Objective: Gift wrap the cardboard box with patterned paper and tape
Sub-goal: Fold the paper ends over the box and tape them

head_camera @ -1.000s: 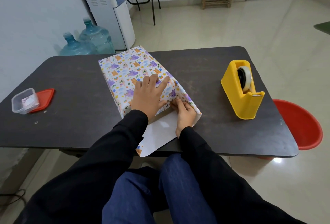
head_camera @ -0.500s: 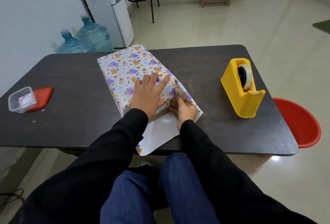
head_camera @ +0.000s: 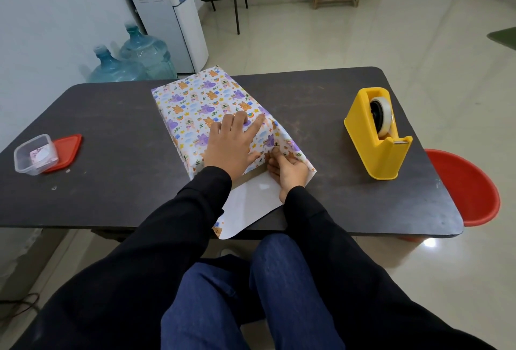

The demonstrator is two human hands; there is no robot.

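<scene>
One risk: the box (head_camera: pixel 195 104) is pinned mid-bench under the flat, spread left hand (head_camera: pixel 231 145), so if the near-end paper (head_camera: pixel 293 147) pinched in the right hand (head_camera: pixel 290 175)'s curled fingers (head_camera: pixel 275 158) is overpulled, a tear or skewed fold can be expected.

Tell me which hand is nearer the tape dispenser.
Right. The right hand pinches the paper at the box's near end, toward the tape dispenser; the left hand lies flat atop it, farther away.

I am wearing a loose black long-sleeved fabric top (head_camera: pixel 173 238), cuffed at the wrists, and dark blue denim trousers (head_camera: pixel 279 293).
</scene>
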